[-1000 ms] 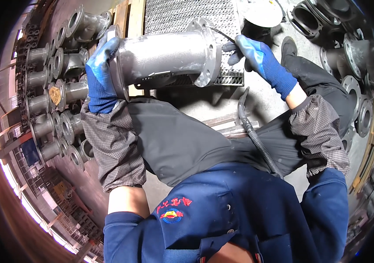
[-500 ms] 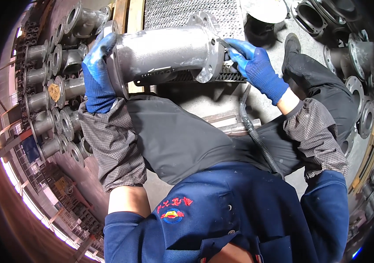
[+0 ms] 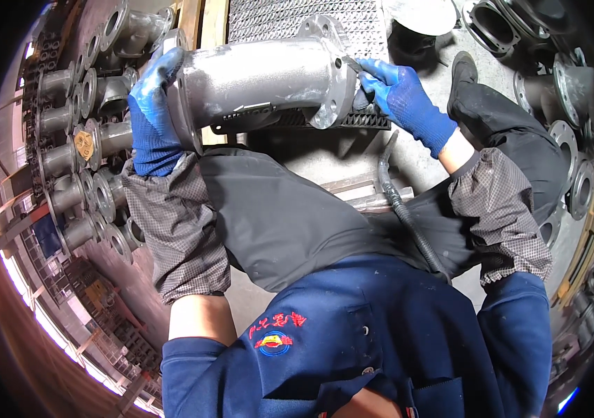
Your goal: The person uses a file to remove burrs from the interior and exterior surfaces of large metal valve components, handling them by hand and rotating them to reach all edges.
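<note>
A grey flanged metal pipe (image 3: 259,73) lies crosswise over a perforated metal grate (image 3: 269,15). My left hand (image 3: 152,104), in a blue glove, is closed around the rim of its left flange (image 3: 182,101). At the right flange (image 3: 339,80), my gloved right hand (image 3: 405,97) pinches a thin dark tool (image 3: 351,65), its tip against the flange face near a bolt hole. Fingers cover most of that tool, so its kind is unclear. Raised lettering shows low on the pipe's near side.
Many flanged pipe fittings (image 3: 105,136) are stacked on the left, and more fittings (image 3: 568,90) stand on the right. A corrugated hose (image 3: 408,216) runs between my legs. Wooden beams (image 3: 213,28) stand beside the grate. A round pale-topped object (image 3: 422,15) sits at the far right.
The pipe has rolled slightly, showing more of its raised lettering. My left hand has risen a little on its flange. My right hand has shifted slightly right, still pinching the tool.
</note>
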The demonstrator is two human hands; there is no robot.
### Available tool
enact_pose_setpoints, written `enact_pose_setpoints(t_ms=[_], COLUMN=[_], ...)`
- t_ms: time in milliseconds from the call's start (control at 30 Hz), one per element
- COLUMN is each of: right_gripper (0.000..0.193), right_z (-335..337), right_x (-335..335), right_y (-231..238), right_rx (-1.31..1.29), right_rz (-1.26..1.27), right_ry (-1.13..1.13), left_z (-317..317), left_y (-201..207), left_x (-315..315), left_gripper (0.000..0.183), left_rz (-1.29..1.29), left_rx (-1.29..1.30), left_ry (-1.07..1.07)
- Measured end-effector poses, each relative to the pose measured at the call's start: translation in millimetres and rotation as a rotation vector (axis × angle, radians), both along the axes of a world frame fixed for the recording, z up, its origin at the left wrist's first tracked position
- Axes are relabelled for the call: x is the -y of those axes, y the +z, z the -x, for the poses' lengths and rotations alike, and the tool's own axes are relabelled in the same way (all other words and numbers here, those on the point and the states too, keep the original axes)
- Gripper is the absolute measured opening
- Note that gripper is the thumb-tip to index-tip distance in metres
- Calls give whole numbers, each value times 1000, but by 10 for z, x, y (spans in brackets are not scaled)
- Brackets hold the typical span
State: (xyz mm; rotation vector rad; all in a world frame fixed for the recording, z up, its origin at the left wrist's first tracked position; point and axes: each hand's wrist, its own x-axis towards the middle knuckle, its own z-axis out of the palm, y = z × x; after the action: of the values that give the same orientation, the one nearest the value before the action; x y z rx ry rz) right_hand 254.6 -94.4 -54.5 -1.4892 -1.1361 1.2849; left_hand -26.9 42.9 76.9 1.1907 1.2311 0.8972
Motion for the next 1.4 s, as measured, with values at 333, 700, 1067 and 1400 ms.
enact_pose_setpoints(t_ms=[333,700,1067,1400], right_gripper=[34,28,17,33], right_z=[98,-138,110,432], right_x=[27,-38,353,172], right_y=[87,-80,-126,-60], right_rx=[-427,247,591,-185], right_rz=[100,-221,-437,-194], right_ry=[-182,146,306,-308], left_z=[133,302,-108,-114], left_y=[-73,-184,66,-26], left_x=[-85,-215,62,-120], left_gripper=[41,39,40,39], left_rz=[-724,-812,-85,-72], left_rx=[-765,-583,-90,240], left_ry=[-337,-382,36,354])
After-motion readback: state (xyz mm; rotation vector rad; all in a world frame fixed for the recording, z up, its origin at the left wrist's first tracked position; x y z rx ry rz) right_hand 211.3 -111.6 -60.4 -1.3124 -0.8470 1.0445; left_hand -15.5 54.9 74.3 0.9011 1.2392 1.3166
